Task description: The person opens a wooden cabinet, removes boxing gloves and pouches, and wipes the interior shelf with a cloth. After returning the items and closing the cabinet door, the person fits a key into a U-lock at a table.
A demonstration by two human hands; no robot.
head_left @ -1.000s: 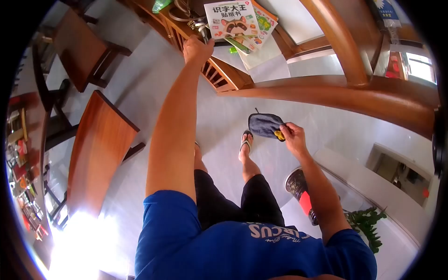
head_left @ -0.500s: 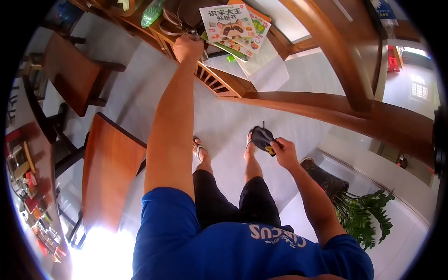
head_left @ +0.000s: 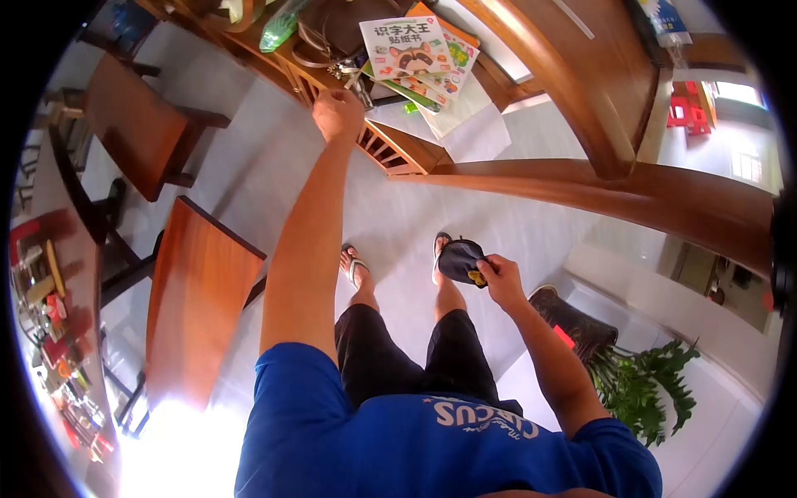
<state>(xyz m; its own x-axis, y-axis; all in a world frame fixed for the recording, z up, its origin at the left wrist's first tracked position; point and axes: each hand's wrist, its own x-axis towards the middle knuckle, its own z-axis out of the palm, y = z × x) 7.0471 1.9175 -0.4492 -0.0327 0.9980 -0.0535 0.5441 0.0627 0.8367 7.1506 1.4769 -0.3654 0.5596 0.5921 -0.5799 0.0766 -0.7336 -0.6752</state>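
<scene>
My left hand point(head_left: 339, 114) is stretched out beside the front edge of a wooden cabinet point(head_left: 407, 149). Its fingers curl under, so whatever they hold, if anything, is hidden. Just beyond the knuckles, a bunch of keys point(head_left: 345, 70) lies on the cabinet top by a brown leather bag point(head_left: 340, 33). A small black pouch point(head_left: 459, 261) with a yellow patch hangs from my right hand point(head_left: 501, 280), pinched at its edge between thumb and fingers, above my right foot.
Children's sticker books point(head_left: 407, 50) and white papers lie on the cabinet, with a green plastic bag point(head_left: 278, 31) to their left. Wooden chairs point(head_left: 195, 307) stand at left near a cluttered table point(head_left: 50, 332). A curved wooden beam point(head_left: 598, 187) and a potted plant point(head_left: 656, 382) are at right.
My left hand has drawn back from the keys toward me, leaving them more exposed on the cabinet. In my right hand, the pouch has swung slightly left and shows flatter.
</scene>
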